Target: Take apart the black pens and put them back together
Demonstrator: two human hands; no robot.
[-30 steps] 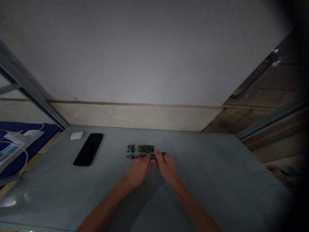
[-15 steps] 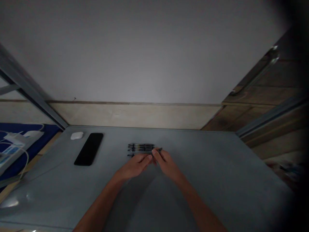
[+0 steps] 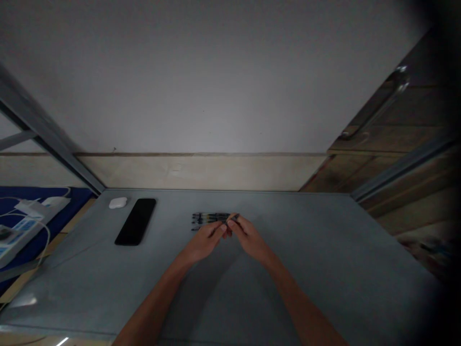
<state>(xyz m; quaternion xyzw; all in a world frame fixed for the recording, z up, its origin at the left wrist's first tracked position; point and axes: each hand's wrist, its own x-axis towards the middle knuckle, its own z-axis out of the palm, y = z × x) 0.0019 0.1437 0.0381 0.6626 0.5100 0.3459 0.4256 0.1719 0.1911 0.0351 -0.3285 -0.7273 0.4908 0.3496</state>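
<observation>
Several dark pens (image 3: 206, 216) lie side by side on the grey table (image 3: 317, 250), their right ends partly covered by my fingers. Just in front of them my left hand (image 3: 206, 240) and my right hand (image 3: 249, 236) meet, fingertips close together. Both are closed in a pinch on a dark pen (image 3: 235, 217). Its tip sticks out above my right fingers, while the rest is mostly hidden by the hands. Another pen's end shows to the left of my left fingers; whether that hand touches it I cannot tell.
A black phone (image 3: 136, 222) lies to the left, beside a small white case (image 3: 118, 203). Beyond the table's left edge, a white power strip (image 3: 19, 235) with cables rests on blue cloth. Metal posts (image 3: 68, 154) rise at the back corners, before a pale wall.
My hands have shifted slightly upward in the view, and the right fingers have turned a little around the pen. The view itself has moved slightly. The pens on the table look unmoved.
</observation>
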